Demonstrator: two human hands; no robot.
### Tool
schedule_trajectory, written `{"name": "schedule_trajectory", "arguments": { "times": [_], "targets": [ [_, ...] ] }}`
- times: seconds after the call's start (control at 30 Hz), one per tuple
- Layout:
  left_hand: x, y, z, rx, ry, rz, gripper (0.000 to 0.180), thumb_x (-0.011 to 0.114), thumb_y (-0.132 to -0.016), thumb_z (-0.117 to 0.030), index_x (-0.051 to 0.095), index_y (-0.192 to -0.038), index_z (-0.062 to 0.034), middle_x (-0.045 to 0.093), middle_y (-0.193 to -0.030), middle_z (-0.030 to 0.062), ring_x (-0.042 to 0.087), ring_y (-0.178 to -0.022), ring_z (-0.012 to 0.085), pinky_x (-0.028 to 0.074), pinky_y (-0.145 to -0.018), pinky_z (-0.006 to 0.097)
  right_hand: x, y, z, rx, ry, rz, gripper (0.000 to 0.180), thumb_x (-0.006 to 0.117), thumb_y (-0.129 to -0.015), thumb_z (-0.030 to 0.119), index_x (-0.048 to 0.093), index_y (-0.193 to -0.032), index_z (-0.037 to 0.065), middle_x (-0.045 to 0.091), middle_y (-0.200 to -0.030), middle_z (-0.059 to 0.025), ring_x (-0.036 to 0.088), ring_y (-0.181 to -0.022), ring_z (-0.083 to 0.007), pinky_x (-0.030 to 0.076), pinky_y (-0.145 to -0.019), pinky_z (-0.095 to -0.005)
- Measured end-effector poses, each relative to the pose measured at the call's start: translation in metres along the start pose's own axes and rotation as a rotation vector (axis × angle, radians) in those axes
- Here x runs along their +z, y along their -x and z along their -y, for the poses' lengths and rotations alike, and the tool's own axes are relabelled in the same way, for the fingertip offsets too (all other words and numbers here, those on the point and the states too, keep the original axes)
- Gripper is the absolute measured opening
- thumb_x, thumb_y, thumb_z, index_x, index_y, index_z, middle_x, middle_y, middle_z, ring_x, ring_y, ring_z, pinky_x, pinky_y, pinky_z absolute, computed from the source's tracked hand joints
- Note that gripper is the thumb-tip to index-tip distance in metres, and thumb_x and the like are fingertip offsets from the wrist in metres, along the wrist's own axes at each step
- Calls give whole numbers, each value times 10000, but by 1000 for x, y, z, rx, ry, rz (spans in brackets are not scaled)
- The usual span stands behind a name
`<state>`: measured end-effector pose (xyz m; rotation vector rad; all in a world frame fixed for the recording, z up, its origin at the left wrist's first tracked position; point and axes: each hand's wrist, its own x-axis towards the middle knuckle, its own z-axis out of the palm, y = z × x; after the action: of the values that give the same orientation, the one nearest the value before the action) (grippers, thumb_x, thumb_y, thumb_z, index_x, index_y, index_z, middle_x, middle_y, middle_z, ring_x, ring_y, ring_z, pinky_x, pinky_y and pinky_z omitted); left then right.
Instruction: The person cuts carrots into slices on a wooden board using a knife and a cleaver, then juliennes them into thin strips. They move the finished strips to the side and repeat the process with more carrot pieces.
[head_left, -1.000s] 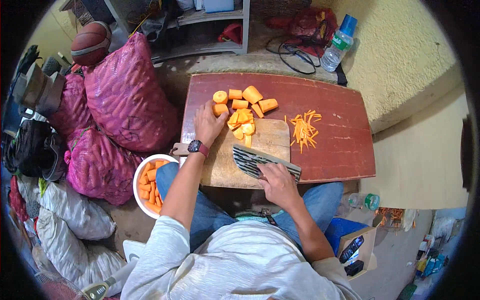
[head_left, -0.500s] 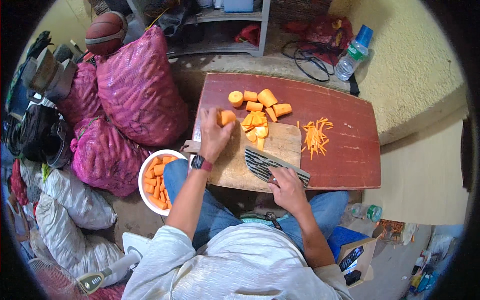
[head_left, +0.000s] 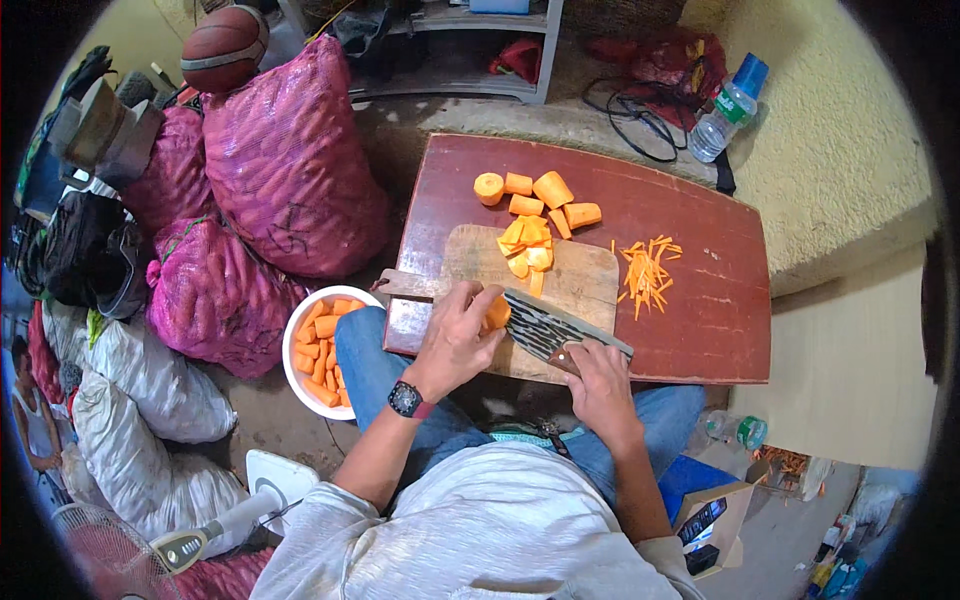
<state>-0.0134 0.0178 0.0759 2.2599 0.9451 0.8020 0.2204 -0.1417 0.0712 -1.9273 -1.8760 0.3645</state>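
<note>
My left hand [head_left: 459, 338] grips a peeled carrot chunk [head_left: 497, 313] near the front of the wooden cutting board [head_left: 590, 275]. In my right hand [head_left: 603, 388] is a cleaver [head_left: 560, 328] with a black-and-silver patterned blade and a brown handle. The blade's left end is beside the carrot chunk; whether it touches cannot be told. Behind them, a pile of carrot slices [head_left: 525, 238] lies on the board. Several thick carrot pieces [head_left: 552, 189] sit farther back on the red table [head_left: 700, 320]. To the right of the board are thin carrot sticks [head_left: 648, 275].
A white bucket [head_left: 290, 358] of carrot pieces stands left of my knee. Pink mesh sacks [head_left: 290, 170], one topped by a basketball [head_left: 225, 50], fill the left side. A plastic bottle [head_left: 728, 108] stands at the back right. A fan [head_left: 185, 548] is at the lower left.
My left hand has brought the carrot chunk from the far left of the board toward me, beside the cleaver blade. My right hand still holds the cleaver. The whole view has shifted slightly.
</note>
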Motion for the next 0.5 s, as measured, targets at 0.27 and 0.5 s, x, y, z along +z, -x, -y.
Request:
{"name": "schedule_trajectory", "arguments": {
  "times": [0.27,0.5],
  "targets": [
    [21,23,24,16,65,-85,462,886,-908,-117,693,-1314,-8,588,-1288,212,659,-1188,380,589,-998,437,6,4,-6,-53,29,-34,475,801,-892,101,660,-1344,57,657,-1298,-142,589,-1190,-395,484,-1051,-518],
    [33,28,27,30,-12,-118,434,869,-938,-116,693,-1318,-6,574,-1296,218,657,-1179,384,582,-1007,435,-22,6,12,106,-112,163,384,720,-1006,106,623,-1365,11,688,-1245,-244,649,-1177,-445,512,-1034,-538]
  ]
}}
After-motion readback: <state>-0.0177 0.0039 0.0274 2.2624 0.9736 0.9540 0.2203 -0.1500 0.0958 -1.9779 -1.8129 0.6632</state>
